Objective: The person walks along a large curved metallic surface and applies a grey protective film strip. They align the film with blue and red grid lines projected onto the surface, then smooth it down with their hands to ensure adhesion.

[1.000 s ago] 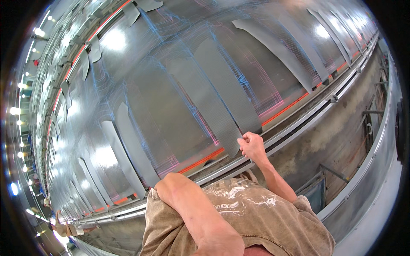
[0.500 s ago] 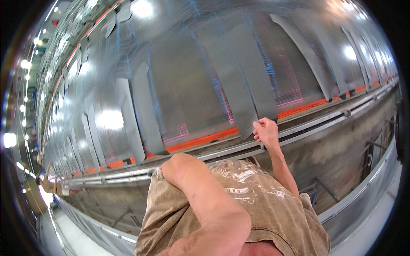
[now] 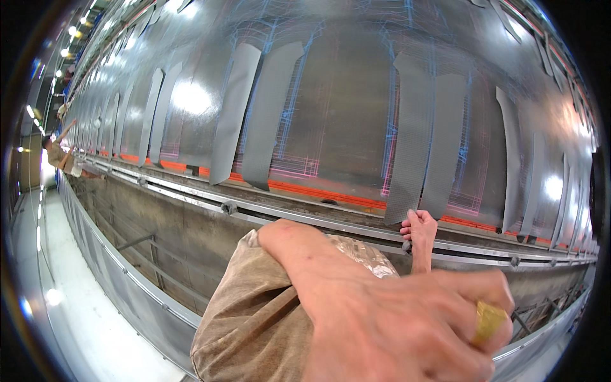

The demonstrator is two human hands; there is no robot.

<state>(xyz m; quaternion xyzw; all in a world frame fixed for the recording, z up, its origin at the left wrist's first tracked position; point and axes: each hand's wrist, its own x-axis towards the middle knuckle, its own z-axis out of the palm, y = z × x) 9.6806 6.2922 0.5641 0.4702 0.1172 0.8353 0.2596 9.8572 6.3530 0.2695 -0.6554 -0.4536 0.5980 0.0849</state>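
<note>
Fingers of the right hand (image 3: 422, 230) curl at the near end of a grey textured strip (image 3: 410, 143); whether they pinch it, I cannot tell. The left hand (image 3: 407, 328), close up, bends its fingers, its grip hidden. The strip lies on a dark glossy surface (image 3: 347, 114), left of a smoother strip (image 3: 447, 140). Probably thin, light and bendy, it seems best held by its near end. Unlike earlier, the left hand is in view.

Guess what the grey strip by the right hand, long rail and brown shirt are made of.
Grey strip: perhaps rubbery or coated fabric, matte, with a fine ribbed texture. Long rail: probably metal, given its silvery, shiny surface. Brown shirt: cloth, likely cotton, matte, with soft folds.
</note>
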